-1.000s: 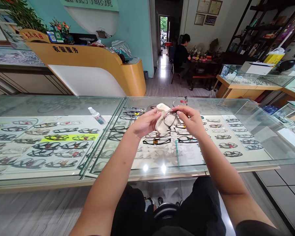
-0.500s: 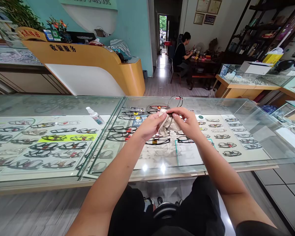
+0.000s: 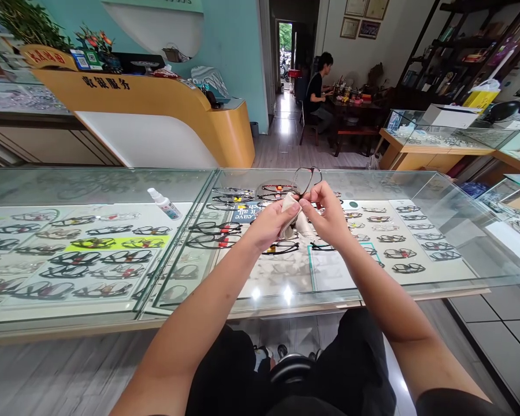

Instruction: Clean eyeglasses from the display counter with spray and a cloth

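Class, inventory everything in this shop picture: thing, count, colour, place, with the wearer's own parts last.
held eyeglasses: one, dark frame, centre
cloth: one, whitish, centre, just below them
front display cases: two, clear glass, across the foreground
display eyeglasses: dozens, mostly dark, across these cases
spray bottle: one, white, on left case
checkout counter: one, tan and white, back left
plant: one, green, upper left
wall frames: four, brown and dark, upper right
shelving unit: one, dark, upper right
seated person: one, dark top, back
forearms: two, bare, foreground
left hand: one, bare, on the cloth
right hand: one, bare, on the held eyeglasses
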The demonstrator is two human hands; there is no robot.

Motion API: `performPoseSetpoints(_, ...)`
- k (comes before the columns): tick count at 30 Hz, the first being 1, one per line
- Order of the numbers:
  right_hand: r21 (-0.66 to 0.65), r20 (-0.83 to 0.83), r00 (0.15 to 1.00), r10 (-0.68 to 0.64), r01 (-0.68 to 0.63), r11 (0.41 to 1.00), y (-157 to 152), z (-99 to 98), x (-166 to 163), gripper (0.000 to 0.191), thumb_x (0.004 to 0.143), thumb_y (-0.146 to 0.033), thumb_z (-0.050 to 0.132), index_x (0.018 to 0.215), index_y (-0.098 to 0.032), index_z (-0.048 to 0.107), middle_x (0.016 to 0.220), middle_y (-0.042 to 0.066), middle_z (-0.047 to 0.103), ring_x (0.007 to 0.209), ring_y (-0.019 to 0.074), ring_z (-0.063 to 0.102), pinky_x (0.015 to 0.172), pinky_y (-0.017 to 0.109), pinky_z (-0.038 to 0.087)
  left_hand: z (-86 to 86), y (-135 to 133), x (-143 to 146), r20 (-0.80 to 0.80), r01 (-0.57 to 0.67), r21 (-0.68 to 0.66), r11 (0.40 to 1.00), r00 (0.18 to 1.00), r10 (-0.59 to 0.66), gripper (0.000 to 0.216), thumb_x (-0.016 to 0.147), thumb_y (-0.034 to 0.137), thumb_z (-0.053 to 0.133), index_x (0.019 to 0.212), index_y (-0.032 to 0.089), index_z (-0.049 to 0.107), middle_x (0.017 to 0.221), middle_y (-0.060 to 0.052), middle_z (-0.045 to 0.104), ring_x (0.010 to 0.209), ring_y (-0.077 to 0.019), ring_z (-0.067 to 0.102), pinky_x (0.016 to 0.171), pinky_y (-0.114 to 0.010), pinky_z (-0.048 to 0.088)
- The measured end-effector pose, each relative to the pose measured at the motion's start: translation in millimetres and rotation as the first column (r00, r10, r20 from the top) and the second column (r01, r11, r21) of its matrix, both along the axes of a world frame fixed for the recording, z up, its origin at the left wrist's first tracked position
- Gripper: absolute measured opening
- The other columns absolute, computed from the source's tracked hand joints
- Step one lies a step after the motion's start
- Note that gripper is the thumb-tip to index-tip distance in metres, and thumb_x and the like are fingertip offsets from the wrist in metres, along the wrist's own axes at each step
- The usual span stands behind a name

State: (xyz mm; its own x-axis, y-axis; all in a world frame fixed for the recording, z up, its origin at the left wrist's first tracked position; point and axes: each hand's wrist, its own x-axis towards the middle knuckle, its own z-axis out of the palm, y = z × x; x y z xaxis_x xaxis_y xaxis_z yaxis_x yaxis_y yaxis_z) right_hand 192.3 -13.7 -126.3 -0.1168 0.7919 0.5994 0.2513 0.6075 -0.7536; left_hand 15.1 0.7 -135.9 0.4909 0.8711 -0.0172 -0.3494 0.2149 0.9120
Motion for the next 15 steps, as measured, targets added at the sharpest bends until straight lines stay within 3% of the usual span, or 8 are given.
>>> performPoseSetpoints(5, -0.043, -0.125, 0.992, 0.017, -0.023, 0.999, 2.1, -1.0, -1.1, 0.031, 0.102, -0.039, 0.068, 0.092, -0.027, 0.042, 0.087, -0.002, 0.062, 0.076, 0.0157, 0.049, 0.073, 0.033, 0.036, -0.4, -2.5, 0.7, 0.014, -0.058, 0.019, 0.998, 0.998, 0.058, 0.079, 0.067, 0.052, 0.105, 0.129, 0.020, 0.068, 0.087, 0.003, 0.072, 0.069, -0.0108, 0.063, 0.066, -0.023, 0.048)
performPoseSetpoints(9, -0.103, -0.223, 0.974, 0.028, -0.052, 0.993, 2.4, -1.0, -1.9, 0.040, 0.099, -0.049, 0.073, 0.091, -0.027, 0.041, 0.085, -0.002, 0.063, 0.078, 0.0157, 0.054, 0.072, 0.032, 0.036, -2.4, -2.1, 2.3, 0.015, -0.062, 0.054, 0.997, 0.998, 0.062, 0.082, 0.067, 0.048, 0.106, 0.134, 0.018, 0.069, 0.086, 0.002, 0.073, 0.074, -0.0139, 0.065, 0.071, -0.025, 0.049)
performPoseSetpoints(11, -0.129, -0.279, 0.960, 0.022, -0.060, 0.990, 3.2, -1.6, -2.7, 0.041, 0.097, -0.051, 0.076, 0.091, -0.027, 0.043, 0.087, -0.002, 0.065, 0.079, 0.0156, 0.057, 0.073, 0.032, 0.038, -4.4, -0.9, 4.0, 0.028, -0.098, 0.079, 0.992, 0.995, 0.096, 0.078, 0.068, 0.048, 0.106, 0.130, 0.017, 0.071, 0.087, 0.000, 0.074, 0.074, -0.0140, 0.064, 0.073, -0.026, 0.050)
performPoseSetpoints(15, -0.192, -0.367, 0.928, -0.066, -0.006, 0.981, 6.3, -3.9, -4.7, 0.033, 0.089, -0.048, 0.083, 0.092, -0.026, 0.059, 0.098, 0.001, 0.072, 0.087, 0.0164, 0.061, 0.080, 0.032, 0.045, -8.6, 1.6, 6.7, 0.025, -0.210, 0.150, 0.966, 0.978, 0.208, 0.060, 0.072, 0.055, 0.102, 0.106, 0.015, 0.073, 0.087, -0.001, 0.074, 0.074, -0.0127, 0.062, 0.072, -0.025, 0.049)
